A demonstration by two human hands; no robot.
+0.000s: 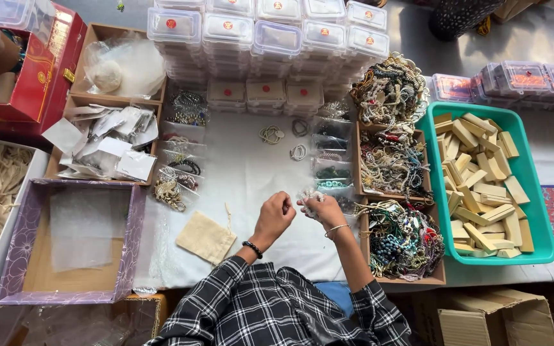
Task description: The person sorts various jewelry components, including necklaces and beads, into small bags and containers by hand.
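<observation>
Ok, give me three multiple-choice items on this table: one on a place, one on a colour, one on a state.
1. Where does the small beige pouch lie?
A. Inside the bin
B. On the white cloth beside the left hand
C. On the stacked boxes

2. What colour is the bin of wooden blocks?
A. Teal
B. Red
C. Black

3. What state are the hands in?
A. Flat on the table
B. Both raised together, right hand pinching a pale beaded piece
C. Out of view

Answers: 1 B, the pouch lies on the cloth; 2 A, the rim is teal; 3 B, the fingers meet above the cloth.
</observation>
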